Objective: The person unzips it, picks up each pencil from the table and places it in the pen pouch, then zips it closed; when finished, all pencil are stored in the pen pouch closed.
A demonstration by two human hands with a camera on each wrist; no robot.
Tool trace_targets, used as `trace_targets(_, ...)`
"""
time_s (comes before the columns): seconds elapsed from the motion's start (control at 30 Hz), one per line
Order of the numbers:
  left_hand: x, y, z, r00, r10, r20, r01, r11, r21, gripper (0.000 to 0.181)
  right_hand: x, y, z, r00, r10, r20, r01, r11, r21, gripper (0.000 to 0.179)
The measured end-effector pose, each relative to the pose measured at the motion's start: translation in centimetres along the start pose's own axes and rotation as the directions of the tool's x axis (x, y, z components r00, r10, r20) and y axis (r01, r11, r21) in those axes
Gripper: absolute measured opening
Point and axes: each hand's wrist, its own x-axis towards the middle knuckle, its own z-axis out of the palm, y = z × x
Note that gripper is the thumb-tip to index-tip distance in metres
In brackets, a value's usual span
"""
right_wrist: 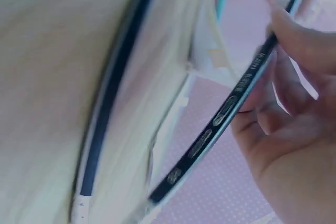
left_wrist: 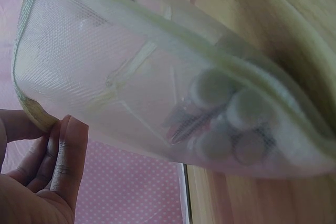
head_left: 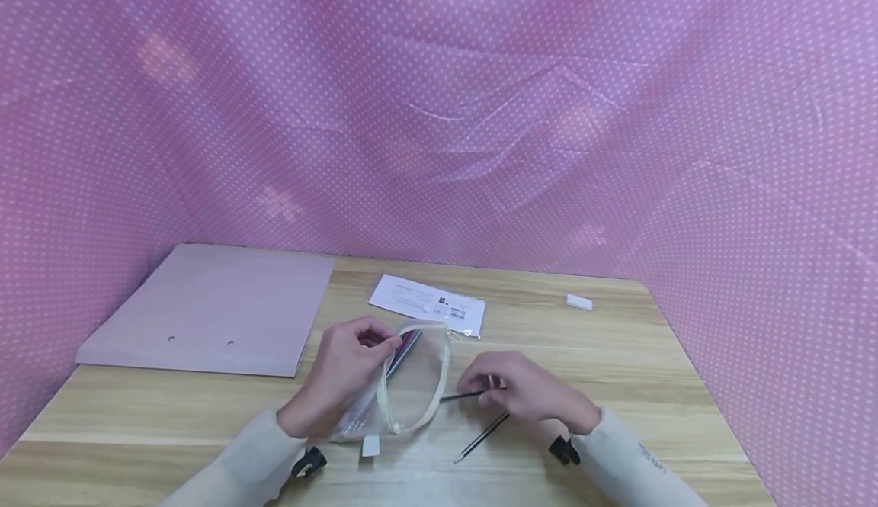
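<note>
My left hand (head_left: 351, 358) pinches the rim of a see-through mesh zip pouch (head_left: 358, 418), whose mouth gapes toward the right. Long slim items (head_left: 405, 354) lie inside it; through the mesh in the left wrist view, several round pale ends (left_wrist: 212, 88) show blurred. To the right of the pouch, my right hand (head_left: 527, 386) holds a black pencil (right_wrist: 226, 111) with pale printing between thumb and fingers. One end of it points at the pouch mouth. A second black pencil (head_left: 482, 438) with a white end lies on the table below the right hand.
Behind the pouch lies a flat white printed packet (head_left: 425, 301). A white eraser-like block (head_left: 579, 303) is at the back right. The large pale board (head_left: 226, 301) with two small holes covers the back left of the wooden table (head_left: 583, 347). Pink dotted cloth (head_left: 439, 149) surrounds the table.
</note>
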Motion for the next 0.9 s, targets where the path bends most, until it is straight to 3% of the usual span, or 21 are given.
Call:
trace_targets(0.1,-0.1,0.0,0.1,1.0,0.003,-0.003,-0.003,1.0,0.001,0.006,0.0,-0.2,-0.7,0.994,-0.016,-0.107,0.024,0.997,0.073,0.03)
trace_targets(0.17,-0.2,0.1,0.2,1.0,0.008,-0.005,-0.008,1.0,0.005,0.006,0.1,-0.4,-1.1,0.985,0.041,-0.168,-0.009,0.982,0.187,0.026)
trace_targets(0.27,-0.3,0.1,0.2,1.0,0.007,-0.007,-0.007,1.0,0.009,0.006,0.2,-0.9,-1.5,0.951,0.172,-0.258,-0.06,0.919,0.389,0.024)
trace_targets(0.4,-0.5,0.1,0.4,1.0,-0.001,-0.013,0.002,1.0,0.011,0.006,0.7,-1.1,-1.7,0.864,0.343,-0.37,-0.017,0.753,0.658,0.024)
trace_targets(0.47,-0.5,0.1,0.4,1.0,-0.004,-0.014,0.005,1.0,0.011,0.006,1.1,-1.1,-1.7,0.812,0.414,-0.411,0.037,0.667,0.744,0.019)
trace_targets(0.53,-0.5,0.1,0.4,1.0,-0.007,-0.016,0.007,1.0,0.011,0.006,1.4,-1.0,-1.7,0.761,0.479,-0.437,0.08,0.599,0.796,0.016)
trace_targets(0.63,-0.5,0.1,0.4,1.0,-0.011,-0.016,0.011,1.0,0.01,0.006,1.9,-0.8,-1.5,0.695,0.555,-0.457,0.112,0.545,0.831,0.015)
trace_targets(0.9,-0.4,0.1,0.4,1.0,-0.012,-0.017,0.012,1.0,0.006,0.005,3.1,-0.2,-0.2,0.558,0.704,-0.439,0.181,0.413,0.892,0.016)
